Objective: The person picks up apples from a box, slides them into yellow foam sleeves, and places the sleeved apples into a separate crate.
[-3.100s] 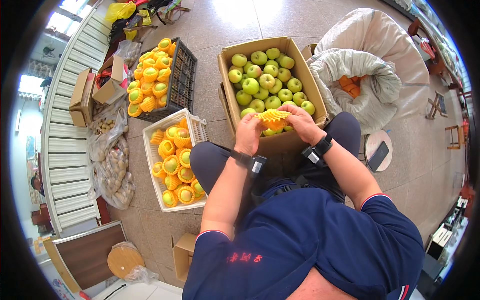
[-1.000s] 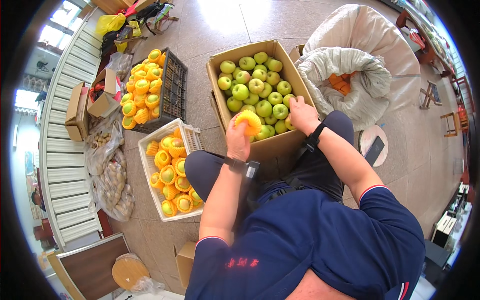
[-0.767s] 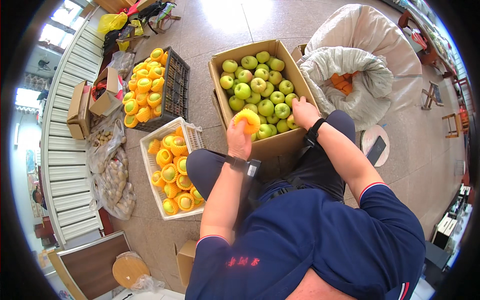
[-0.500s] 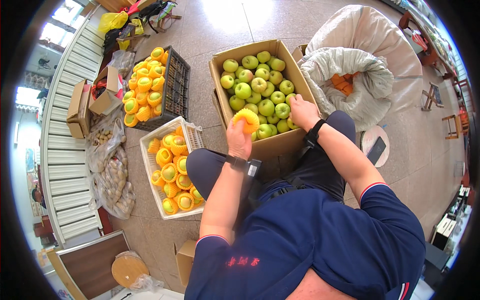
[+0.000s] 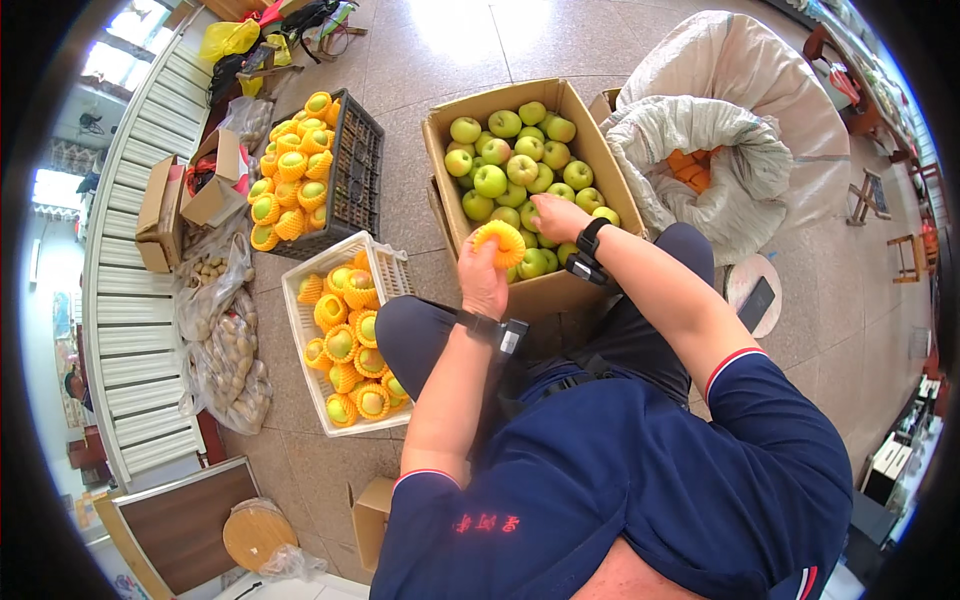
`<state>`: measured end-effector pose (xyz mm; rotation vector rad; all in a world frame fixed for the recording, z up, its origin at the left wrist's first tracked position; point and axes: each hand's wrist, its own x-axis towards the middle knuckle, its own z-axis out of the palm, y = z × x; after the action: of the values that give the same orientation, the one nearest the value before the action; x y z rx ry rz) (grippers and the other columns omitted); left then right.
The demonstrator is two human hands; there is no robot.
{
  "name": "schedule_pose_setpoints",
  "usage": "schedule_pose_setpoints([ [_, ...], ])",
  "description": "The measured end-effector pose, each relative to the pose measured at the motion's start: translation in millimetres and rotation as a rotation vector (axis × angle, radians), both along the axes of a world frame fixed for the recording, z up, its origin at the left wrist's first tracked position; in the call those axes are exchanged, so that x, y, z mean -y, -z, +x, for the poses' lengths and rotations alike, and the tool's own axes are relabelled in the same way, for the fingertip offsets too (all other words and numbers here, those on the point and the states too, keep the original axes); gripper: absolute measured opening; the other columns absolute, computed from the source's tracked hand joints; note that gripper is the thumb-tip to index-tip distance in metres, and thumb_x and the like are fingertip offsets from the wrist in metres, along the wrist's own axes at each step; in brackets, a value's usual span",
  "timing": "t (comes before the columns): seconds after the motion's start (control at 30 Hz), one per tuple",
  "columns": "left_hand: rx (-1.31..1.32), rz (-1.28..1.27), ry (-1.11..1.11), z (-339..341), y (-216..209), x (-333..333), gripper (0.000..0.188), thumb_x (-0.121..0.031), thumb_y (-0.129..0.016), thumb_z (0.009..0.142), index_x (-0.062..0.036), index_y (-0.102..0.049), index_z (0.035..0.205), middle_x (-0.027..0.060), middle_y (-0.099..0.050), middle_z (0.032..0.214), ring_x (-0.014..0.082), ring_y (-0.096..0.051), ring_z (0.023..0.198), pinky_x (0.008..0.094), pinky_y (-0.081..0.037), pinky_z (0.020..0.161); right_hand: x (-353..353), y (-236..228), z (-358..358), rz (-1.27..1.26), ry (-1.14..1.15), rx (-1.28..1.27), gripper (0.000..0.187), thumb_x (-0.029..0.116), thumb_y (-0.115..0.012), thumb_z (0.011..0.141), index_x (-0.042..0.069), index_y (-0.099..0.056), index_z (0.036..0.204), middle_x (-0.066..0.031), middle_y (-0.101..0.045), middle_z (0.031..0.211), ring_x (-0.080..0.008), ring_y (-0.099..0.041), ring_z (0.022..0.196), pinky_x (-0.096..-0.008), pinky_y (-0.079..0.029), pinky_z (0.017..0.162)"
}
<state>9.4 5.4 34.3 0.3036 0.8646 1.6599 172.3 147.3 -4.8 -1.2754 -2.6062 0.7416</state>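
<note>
My left hand [image 5: 483,278] is closed around a yellow foam net sleeve [image 5: 500,242] at the near left edge of a cardboard box [image 5: 612,180]. Green apples [image 5: 522,169] fill the box, some with a faint blush. Over the near part of the pile is my right hand [image 5: 562,218], its fingers curled down among the apples. Whatever lies under those fingers is hidden by the hand. To the left stands a white plastic crate [image 5: 302,362], holding apples in yellow foam sleeves [image 5: 340,344].
A black crate [image 5: 358,170] of sleeved apples stands beyond the white one. Right of the box sits a large white woven sack [image 5: 640,140] with orange material inside. Bags of potatoes [image 5: 230,350] lie at left. A phone [image 5: 756,303] rests on a round stool [image 5: 768,320].
My right hand has moved left across the apples, from the box's right side toward my left hand. The left hand stays almost in place, holding the foam sleeve.
</note>
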Motion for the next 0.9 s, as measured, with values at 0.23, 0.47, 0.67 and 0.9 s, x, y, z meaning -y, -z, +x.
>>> schedule_pose_setpoints([
  [0.23, -0.006, -0.015, -0.022, -9.2, 8.5, 6.3, 0.027, -0.009, -0.067, 0.1, -0.0045, -0.058, 0.126, 0.0076, -0.067, 0.116, 0.021, -0.068, 0.106, 0.0373, -0.058, 0.092, 11.1, -28.5, -18.5, -0.049, 0.032, 0.186, 0.029, 0.014, -0.061, 0.093, -0.004, -0.06, 0.115, -0.0288, -0.065, 0.116, -0.0401, -0.068, 0.109, -0.0473, -0.056, 0.091],
  [0.47, 0.014, 0.002, 0.019, -4.8, -0.1, 4.3, 0.026, -0.011, -0.067, 0.101, -0.0041, -0.06, 0.125, 0.007, -0.068, 0.115, 0.0199, -0.068, 0.105, 0.0356, -0.058, 0.092, 4.3, -20.5, -14.1, -0.132, 0.044, 0.224, 0.038, 0.012, -0.066, 0.088, -0.002, -0.055, 0.122, -0.0279, -0.066, 0.115, -0.0412, -0.069, 0.105, -0.0475, -0.057, 0.089],
  [0.67, 0.015, 0.02, 0.014, -6.2, 2.1, 4.6, 0.025, -0.011, -0.067, 0.101, -0.0041, -0.061, 0.125, 0.007, -0.068, 0.115, 0.02, -0.068, 0.106, 0.0355, -0.057, 0.093, 12.7, -18.1, -10.4, 0.0, -0.03, 0.208, 0.042, 0.017, -0.071, 0.086, -0.004, -0.055, 0.118, -0.0269, -0.07, 0.112, -0.0401, -0.069, 0.106, -0.0477, -0.057, 0.09],
  [0.9, 0.021, 0.041, 0.015, -11.6, 7.2, 6.6, 0.026, -0.01, -0.068, 0.1, -0.004, -0.061, 0.125, 0.0075, -0.069, 0.115, 0.021, -0.068, 0.107, 0.0369, -0.057, 0.094, 19.6, -33.3, -7.5, -0.145, -0.018, 0.155, 0.046, 0.022, -0.076, 0.08, 0.0, -0.061, 0.118, -0.0248, -0.069, 0.118, -0.0384, -0.069, 0.107, -0.0459, -0.056, 0.091],
])
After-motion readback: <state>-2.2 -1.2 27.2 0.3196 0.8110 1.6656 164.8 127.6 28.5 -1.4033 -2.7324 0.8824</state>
